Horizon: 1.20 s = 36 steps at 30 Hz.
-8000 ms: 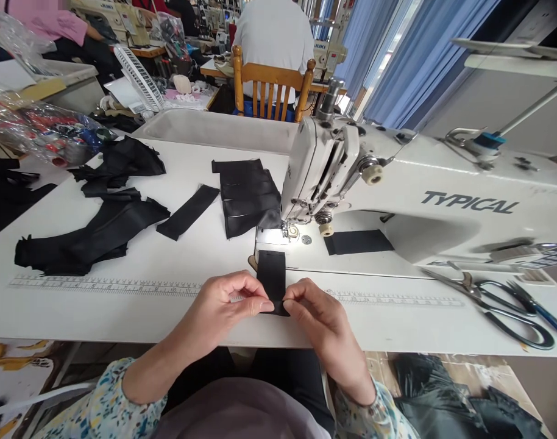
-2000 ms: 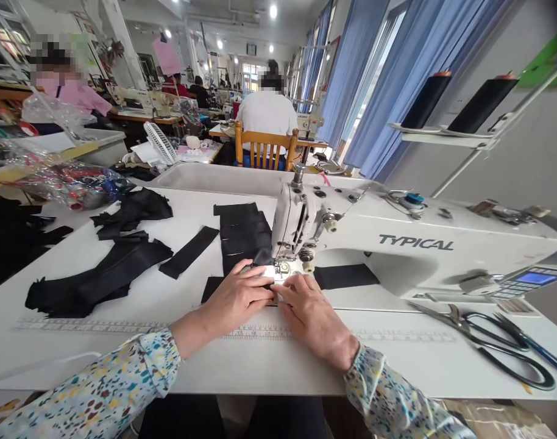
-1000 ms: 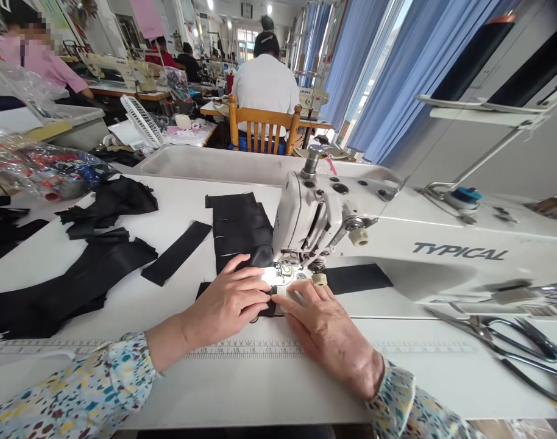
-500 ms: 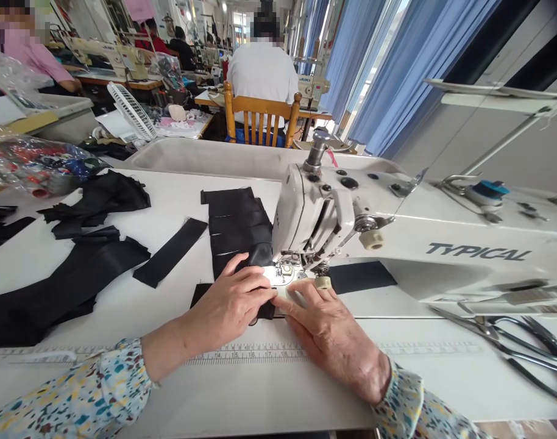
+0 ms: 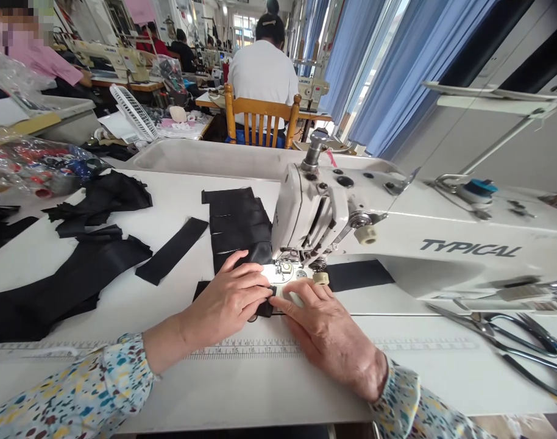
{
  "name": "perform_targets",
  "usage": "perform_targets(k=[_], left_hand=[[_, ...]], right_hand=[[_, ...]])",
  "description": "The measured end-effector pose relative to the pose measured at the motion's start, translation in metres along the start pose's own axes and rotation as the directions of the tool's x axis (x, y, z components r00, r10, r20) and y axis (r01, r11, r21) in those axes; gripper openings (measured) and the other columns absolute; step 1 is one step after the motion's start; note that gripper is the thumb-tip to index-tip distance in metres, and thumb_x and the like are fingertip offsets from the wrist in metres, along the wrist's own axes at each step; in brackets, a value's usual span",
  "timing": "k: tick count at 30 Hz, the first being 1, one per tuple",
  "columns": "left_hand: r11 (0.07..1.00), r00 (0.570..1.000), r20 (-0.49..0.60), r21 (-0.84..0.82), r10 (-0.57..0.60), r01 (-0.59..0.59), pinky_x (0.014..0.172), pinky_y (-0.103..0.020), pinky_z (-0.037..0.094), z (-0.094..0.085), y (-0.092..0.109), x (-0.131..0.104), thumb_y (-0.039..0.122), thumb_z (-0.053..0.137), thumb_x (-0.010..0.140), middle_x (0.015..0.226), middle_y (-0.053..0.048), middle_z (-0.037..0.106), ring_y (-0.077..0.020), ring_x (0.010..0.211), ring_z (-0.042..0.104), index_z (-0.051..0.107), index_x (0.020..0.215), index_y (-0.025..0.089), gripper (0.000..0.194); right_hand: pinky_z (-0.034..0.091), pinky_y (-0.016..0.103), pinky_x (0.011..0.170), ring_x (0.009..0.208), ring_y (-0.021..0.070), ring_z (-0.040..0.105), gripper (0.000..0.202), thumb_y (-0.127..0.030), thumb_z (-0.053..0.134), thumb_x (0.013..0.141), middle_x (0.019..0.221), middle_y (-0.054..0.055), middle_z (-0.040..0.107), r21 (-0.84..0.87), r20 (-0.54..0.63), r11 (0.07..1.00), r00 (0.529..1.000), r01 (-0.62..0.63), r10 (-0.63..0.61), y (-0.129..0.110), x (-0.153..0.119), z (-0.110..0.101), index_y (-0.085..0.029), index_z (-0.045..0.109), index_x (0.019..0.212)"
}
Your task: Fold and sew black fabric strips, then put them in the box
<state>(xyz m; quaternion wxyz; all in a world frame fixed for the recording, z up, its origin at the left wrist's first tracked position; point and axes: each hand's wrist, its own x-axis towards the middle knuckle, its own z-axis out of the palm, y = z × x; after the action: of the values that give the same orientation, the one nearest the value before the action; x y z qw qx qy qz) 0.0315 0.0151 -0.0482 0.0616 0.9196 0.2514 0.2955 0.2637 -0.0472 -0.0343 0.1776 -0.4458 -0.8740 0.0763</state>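
In front of the needle of a white sewing machine (image 5: 301, 213), a small black fabric strip (image 5: 264, 308) lies partly under my fingers. My left hand (image 5: 230, 300) presses on it from the left, thumb and index finger closed at its edge. My right hand (image 5: 326, 326) pinches the strip's right end between thumb and fingertips. Just beyond my left fingers are overlapping black fabric pieces (image 5: 237, 222), laid in a row. Another black piece (image 5: 361, 275) lies under the machine arm. My palms hide part of the held strip.
Large scissors (image 5: 511, 347) lie at the right edge. A ruler tape (image 5: 242, 350) runs along the table front. Black scraps (image 5: 63, 286) and a loose strip (image 5: 171, 251) lie to the left. A person in white (image 5: 264, 73) sits ahead on a wooden chair (image 5: 262, 116).
My right fingertips have shifted slightly left onto the strip's end, and the fingers of both hands meet there. The view has turned a little. The other fabric pieces stay put.
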Motion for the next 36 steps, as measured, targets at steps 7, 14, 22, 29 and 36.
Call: perform_targets(k=[7,14,22,29,36], left_hand=[[1.0,1.0,0.018,-0.015,0.005,-0.004,0.121,-0.056,0.028,0.0,-0.005,-0.001,0.009,0.052,0.102,0.101,-0.002,0.077,-0.0213,0.114,0.065,0.071,0.107,0.019,0.021],[1.0,0.99,0.139,-0.01,0.026,-0.025,0.123,-0.06,0.023,-0.007,-0.003,0.001,0.001,0.049,0.096,0.109,-0.003,0.072,-0.0233,0.119,0.061,0.071,0.108,0.02,0.031],[0.992,0.991,0.096,-0.076,-0.098,0.105,0.118,-0.054,0.033,-0.011,0.022,-0.01,0.028,0.067,0.096,0.102,-0.005,0.068,-0.0221,0.103,0.064,0.066,0.105,0.018,0.014],[0.993,0.994,0.039,-0.04,-0.107,0.108,0.118,-0.049,0.036,-0.009,0.031,-0.03,0.009,0.051,0.102,0.103,-0.005,0.07,-0.0181,0.107,0.066,0.062,0.089,0.017,0.019],[0.959,0.975,0.116,-0.19,-0.19,0.21,0.123,-0.05,0.031,-0.025,0.03,-0.046,0.011,0.054,0.099,0.104,-0.001,0.071,-0.0188,0.115,0.065,0.059,0.088,0.021,0.016]], right_hand=[[0.048,0.049,0.097,0.114,0.0272,0.056,0.04,-0.016,0.045,0.102,0.128,0.01,0.061,0.041,0.008,0.999,1.0,0.017,-0.017,0.003,-0.001,0.0,-0.027,0.061,0.137],[0.048,0.05,0.096,0.116,0.0287,0.054,0.043,-0.016,0.044,0.102,0.126,0.01,0.061,0.056,0.039,0.998,0.999,0.011,-0.014,0.004,0.0,-0.002,-0.028,0.059,0.14],[0.046,0.049,0.099,0.113,0.0271,0.053,0.042,-0.012,0.049,0.098,0.124,0.01,0.059,0.136,0.015,0.99,1.0,-0.027,0.026,-0.008,0.0,0.0,-0.026,0.061,0.136],[0.047,0.047,0.1,0.108,0.0251,0.053,0.045,-0.008,0.059,0.09,0.112,0.008,0.059,0.265,0.014,0.955,0.99,-0.136,0.138,-0.001,0.014,0.008,-0.024,0.059,0.131],[0.047,0.038,0.085,0.092,0.0205,0.05,0.016,-0.005,0.058,0.09,0.092,0.003,0.055,0.298,0.029,0.946,0.992,-0.129,0.126,-0.007,0.03,0.009,-0.021,0.061,0.088]])
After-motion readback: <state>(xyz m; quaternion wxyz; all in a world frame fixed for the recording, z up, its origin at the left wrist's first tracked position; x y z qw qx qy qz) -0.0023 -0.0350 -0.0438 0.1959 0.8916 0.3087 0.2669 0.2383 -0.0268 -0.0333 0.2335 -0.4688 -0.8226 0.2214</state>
